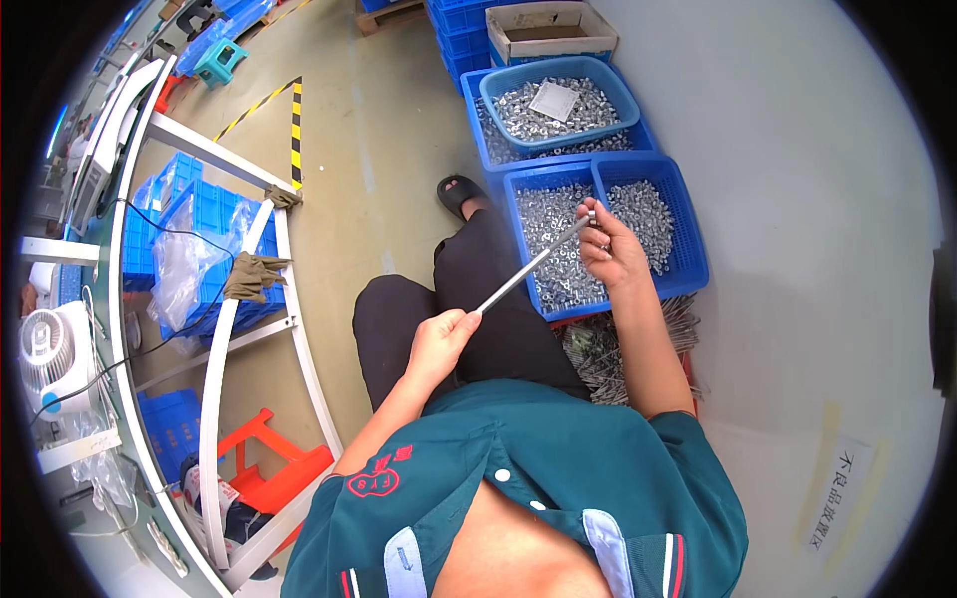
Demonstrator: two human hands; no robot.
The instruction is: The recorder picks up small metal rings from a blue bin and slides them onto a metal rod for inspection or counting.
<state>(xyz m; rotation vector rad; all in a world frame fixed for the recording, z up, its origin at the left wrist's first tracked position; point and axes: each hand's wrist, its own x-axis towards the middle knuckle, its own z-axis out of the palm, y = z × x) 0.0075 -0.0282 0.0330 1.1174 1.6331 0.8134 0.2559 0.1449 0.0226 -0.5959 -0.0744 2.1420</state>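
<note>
My left hand (442, 349) is closed round the lower end of a thin metal rod (533, 264), which slants up to the right across my lap. At the rod's upper end, my right hand (614, 247) pinches a small silvery metal piece (591, 214) that meets the tip; whether it sits on the rod or just touches it, I cannot tell. My right hand is above a blue divided bin (688, 234), whose two compartments hold many small silvery metal parts (558, 244).
Beyond stands another blue bin (478, 95) with a lighter blue basket (628, 105) of metal parts, then a cardboard box (553, 20). Many thin metal rods (608, 359) lie by my right forearm. Left are a white frame (214, 439), a bench fan (55, 349) and an orange stool (279, 463).
</note>
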